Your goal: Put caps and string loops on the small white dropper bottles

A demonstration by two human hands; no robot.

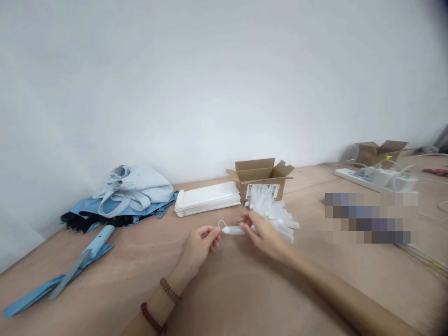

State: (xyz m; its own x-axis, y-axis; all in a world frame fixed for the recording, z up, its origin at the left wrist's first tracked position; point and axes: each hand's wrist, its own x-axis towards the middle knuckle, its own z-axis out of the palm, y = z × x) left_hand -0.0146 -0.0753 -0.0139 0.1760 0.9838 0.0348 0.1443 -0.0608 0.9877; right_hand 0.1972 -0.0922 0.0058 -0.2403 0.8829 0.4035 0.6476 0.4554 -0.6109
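Two bare hands at work over a table [217, 298], as seen from inside the room. At the centre of the frame, a slim white tube [234, 230] lay roughly level between the hands, its narrow tip toward the left and a thin cord [221, 222] looped above that tip. The left hand [201, 242] had its thumb and forefinger closed in a pinch on the cord, just beside the tip; whether they also touched the tube could not be told. The right hand [261, 233] was clamped on the tube's other end between thumb and fingers. The two hands stood apart, joined only by the work. A brown bracelet [170, 289] and a dark red bracelet [152, 318] circled the left wrist. Just behind the right hand, right of centre, a heap of translucent tubes [269, 210] lay before an open cardboard box [242, 189]. A stack of white packets [208, 198] was beside the box's left side. At the left of the frame, a pale bag [140, 186] rested on a blue umbrella [100, 240]. At the right, a white power strip [353, 177] lay in front of a second box [381, 154].
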